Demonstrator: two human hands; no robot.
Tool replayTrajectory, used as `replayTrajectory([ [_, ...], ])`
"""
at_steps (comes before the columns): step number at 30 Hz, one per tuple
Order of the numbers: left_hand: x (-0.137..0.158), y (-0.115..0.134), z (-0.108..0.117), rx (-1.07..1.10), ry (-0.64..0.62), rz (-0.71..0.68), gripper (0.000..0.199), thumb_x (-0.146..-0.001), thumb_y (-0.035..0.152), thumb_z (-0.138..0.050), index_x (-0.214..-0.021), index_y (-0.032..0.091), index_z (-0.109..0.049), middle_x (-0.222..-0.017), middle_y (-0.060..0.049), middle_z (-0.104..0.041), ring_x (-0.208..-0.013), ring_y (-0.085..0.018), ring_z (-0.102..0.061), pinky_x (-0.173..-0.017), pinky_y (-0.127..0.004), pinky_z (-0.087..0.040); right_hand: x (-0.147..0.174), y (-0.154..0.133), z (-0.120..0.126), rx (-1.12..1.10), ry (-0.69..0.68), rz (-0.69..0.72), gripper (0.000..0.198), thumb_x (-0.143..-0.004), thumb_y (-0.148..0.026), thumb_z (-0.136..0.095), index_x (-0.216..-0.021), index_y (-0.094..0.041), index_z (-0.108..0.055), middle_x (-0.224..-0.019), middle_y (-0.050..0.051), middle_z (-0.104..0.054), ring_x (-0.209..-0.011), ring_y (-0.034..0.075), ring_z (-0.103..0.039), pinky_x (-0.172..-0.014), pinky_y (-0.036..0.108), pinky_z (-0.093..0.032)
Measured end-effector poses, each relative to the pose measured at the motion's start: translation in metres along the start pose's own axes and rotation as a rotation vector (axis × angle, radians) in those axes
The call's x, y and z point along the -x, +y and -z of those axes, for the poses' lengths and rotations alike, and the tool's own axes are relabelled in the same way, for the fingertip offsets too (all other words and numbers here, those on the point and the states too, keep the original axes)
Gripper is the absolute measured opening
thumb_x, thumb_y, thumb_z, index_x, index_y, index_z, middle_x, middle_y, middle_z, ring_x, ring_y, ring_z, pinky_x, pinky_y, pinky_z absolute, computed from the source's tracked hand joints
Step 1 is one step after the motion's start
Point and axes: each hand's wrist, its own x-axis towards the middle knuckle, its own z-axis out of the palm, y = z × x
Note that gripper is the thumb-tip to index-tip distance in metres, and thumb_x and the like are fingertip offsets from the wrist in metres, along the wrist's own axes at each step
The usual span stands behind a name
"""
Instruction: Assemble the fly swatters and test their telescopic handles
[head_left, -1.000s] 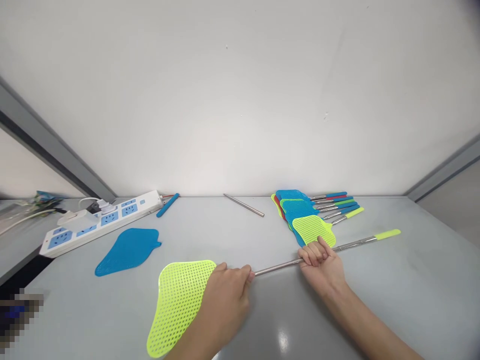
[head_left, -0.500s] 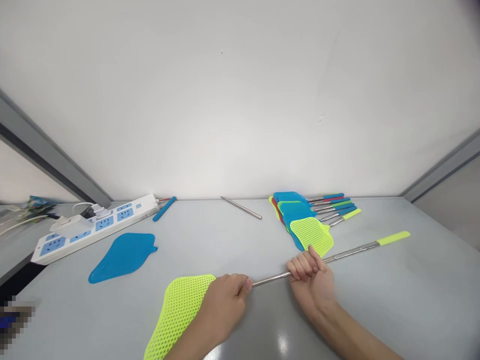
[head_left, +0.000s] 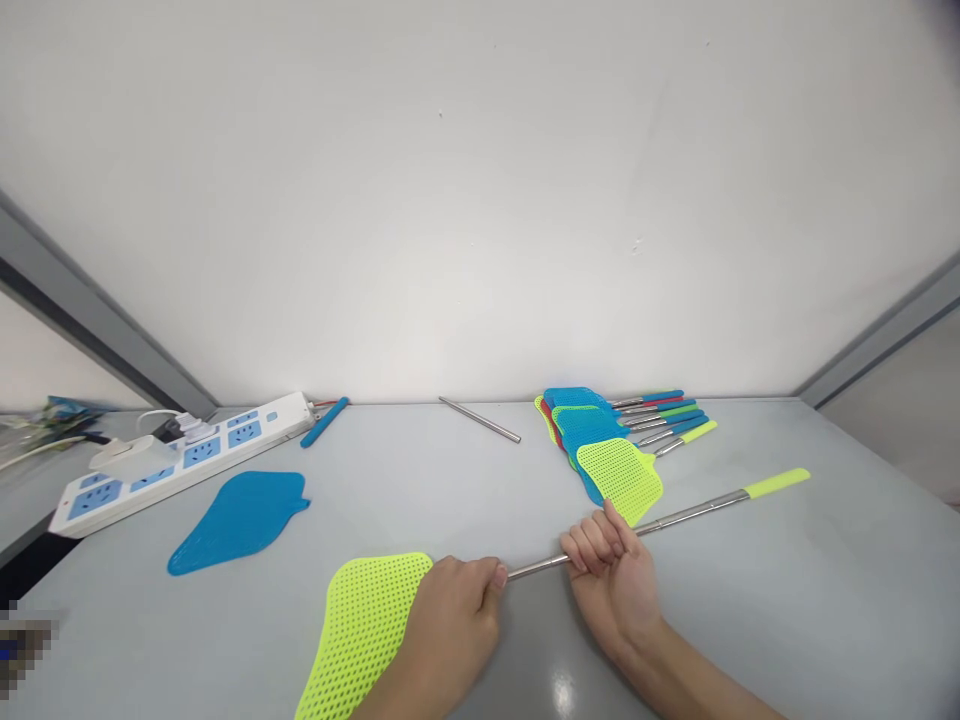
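Observation:
Both hands grip one yellow-green fly swatter [head_left: 364, 622] with an extended metal telescopic rod. My left hand [head_left: 457, 615] is closed at the neck, where the rod meets the perforated head; the neck itself is hidden by the fingers. Palm up, my right hand [head_left: 611, 565] wraps around the middle of the rod. Beyond it the rod runs up to the right and ends in a yellow-green handle grip [head_left: 778, 483]. Just behind my right hand lies a stack of fly swatters [head_left: 592, 430] in blue, yellow-green and red, their handles pointing right.
A loose blue swatter head [head_left: 240, 520] lies on the grey table [head_left: 390, 480] at left. Behind it are a white power strip [head_left: 187, 460] with plugs and a blue handle grip [head_left: 325, 422]. A bare metal rod [head_left: 480, 419] lies near the wall [head_left: 472, 200].
My right hand has slid slightly left along the rod, closer to my left hand, and the rod's visible stretch between them is shorter. The whole view has shifted a little.

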Motion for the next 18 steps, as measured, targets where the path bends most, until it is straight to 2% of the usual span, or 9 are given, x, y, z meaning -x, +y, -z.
replayTrajectory([
  [6,0.0008,0.0013,-0.0042,0.05,-0.002,-0.028,0.042,-0.084,0.03,-0.02,-0.053,0.018,-0.045,-0.053,-0.001,-0.052,-0.056,-0.014,-0.045,-0.052,-0.024,-0.025,0.007,0.0007,-0.0054,0.009,-0.017,0.016,0.041,-0.077,-0.034,-0.043,-0.049,-0.019,-0.017,-0.044,-0.007,-0.013,-0.04,0.008,-0.012,-0.039,0.025,-0.019],
  [10,0.0014,0.0031,-0.0067,0.023,0.01,-0.043,0.042,-0.084,0.03,-0.02,-0.055,0.018,-0.048,-0.053,-0.002,-0.052,-0.057,-0.015,-0.045,-0.052,-0.025,-0.026,0.0074,0.0028,-0.0036,0.048,-0.037,0.026,0.041,-0.077,-0.034,-0.043,-0.049,-0.018,-0.018,-0.044,-0.007,-0.014,-0.04,0.008,-0.012,-0.04,0.025,-0.019],
  [14,0.0005,0.0034,-0.0072,-0.048,0.042,-0.052,0.04,-0.084,0.029,-0.021,-0.059,0.019,-0.052,-0.054,-0.002,-0.052,-0.057,-0.016,-0.045,-0.054,-0.025,-0.026,0.004,0.0051,0.0003,0.037,-0.046,-0.009,0.041,-0.078,-0.035,-0.042,-0.049,-0.019,-0.018,-0.044,-0.007,-0.014,-0.039,0.008,-0.012,-0.04,0.025,-0.02],
  [18,-0.0024,0.0025,-0.0044,-0.049,0.063,-0.11,0.041,-0.085,0.027,-0.019,-0.058,0.02,-0.049,-0.051,-0.001,-0.051,-0.056,-0.015,-0.045,-0.057,-0.026,-0.027,0.0009,0.0033,-0.0004,0.002,-0.049,-0.045,0.04,-0.078,-0.034,-0.042,-0.049,-0.018,-0.019,-0.044,-0.007,-0.014,-0.039,0.008,-0.015,-0.041,0.025,-0.023],
])
